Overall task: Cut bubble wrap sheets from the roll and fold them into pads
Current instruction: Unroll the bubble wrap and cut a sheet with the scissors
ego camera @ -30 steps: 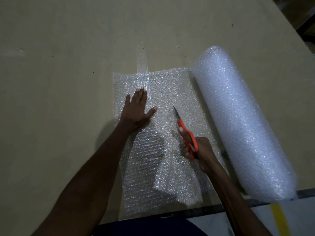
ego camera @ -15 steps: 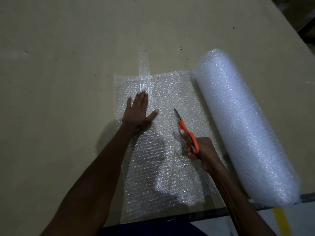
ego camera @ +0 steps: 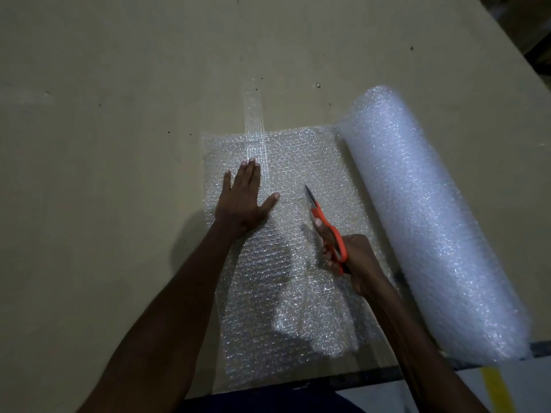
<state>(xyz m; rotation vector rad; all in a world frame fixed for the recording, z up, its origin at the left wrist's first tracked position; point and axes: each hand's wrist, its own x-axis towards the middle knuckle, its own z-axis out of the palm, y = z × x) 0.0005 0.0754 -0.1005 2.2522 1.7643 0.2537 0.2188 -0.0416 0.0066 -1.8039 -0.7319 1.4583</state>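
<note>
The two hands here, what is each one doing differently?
The left hand lies flat with straight, spread fingers, pressing the unrolled bubble wrap sheet onto the table. The right hand is curled around the orange scissors, blades pointing away from the person. The left hand sits farther from the roll; the right works beside it. Both are over the same sheet.

The bubble wrap sheet (ego camera: 286, 263) in the middle of the frame is clear plastic, bumpy with small bubbles that glint. The roll (ego camera: 426, 222) at the right is the same plastic, milky white where its layers are thick. The scissors (ego camera: 326, 228) have glossy orange plastic handles and dark metal blades. The table (ego camera: 104, 174) looks matt, smooth and tan, with small dark specks.
</note>
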